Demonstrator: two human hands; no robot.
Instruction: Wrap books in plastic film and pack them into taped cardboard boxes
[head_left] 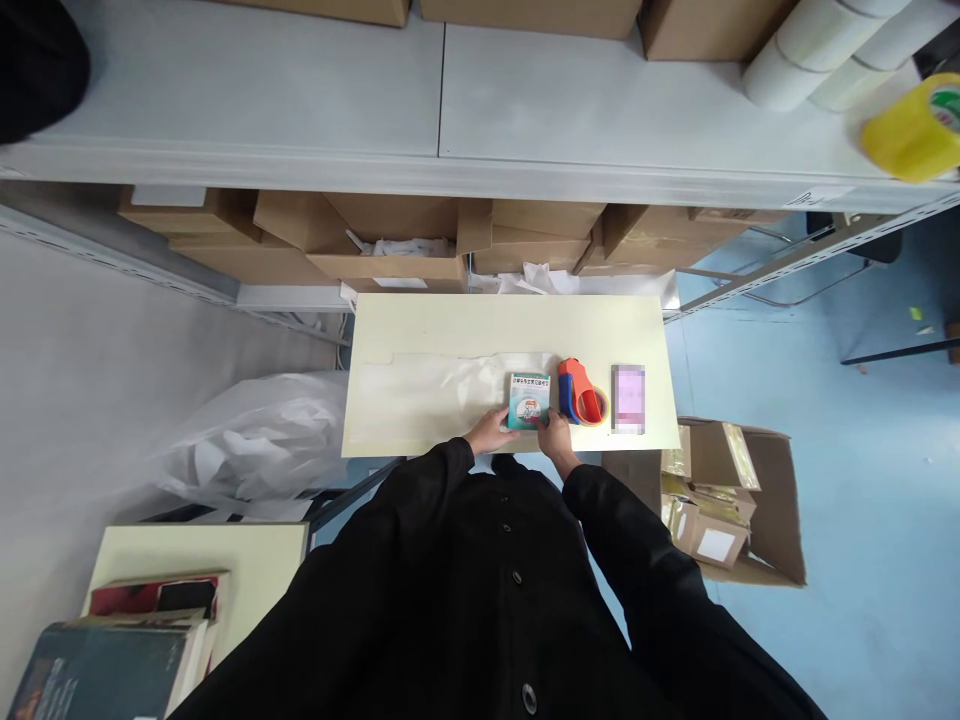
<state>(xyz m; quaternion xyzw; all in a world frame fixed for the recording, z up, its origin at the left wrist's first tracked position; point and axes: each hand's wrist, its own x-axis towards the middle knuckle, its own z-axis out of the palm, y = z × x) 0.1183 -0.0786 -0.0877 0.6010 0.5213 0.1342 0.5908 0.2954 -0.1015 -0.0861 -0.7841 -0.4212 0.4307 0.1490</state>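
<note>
The teal-covered book (529, 390) lies on the pale tabletop (420, 320), held at seven o'clock by the left hand (489, 434) and at five by the right hand (556, 438), each pinching its edge; the step looks like steadying it. Clear plastic film (457, 382) spreads toward nine o'clock; the red-and-blue tape dispenser (577, 388) sits near at three. Moving the book calls for matched fingers.

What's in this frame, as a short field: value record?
left_hand: left hand touching the lower left corner of the teal printed item
right_hand: right hand touching its lower right corner
under_item: right end of a clear sheet
right_of_item: red-and-blue tape dispenser, then pink item
surface: pale table
floor_right: open carton holding smaller boxes
</note>
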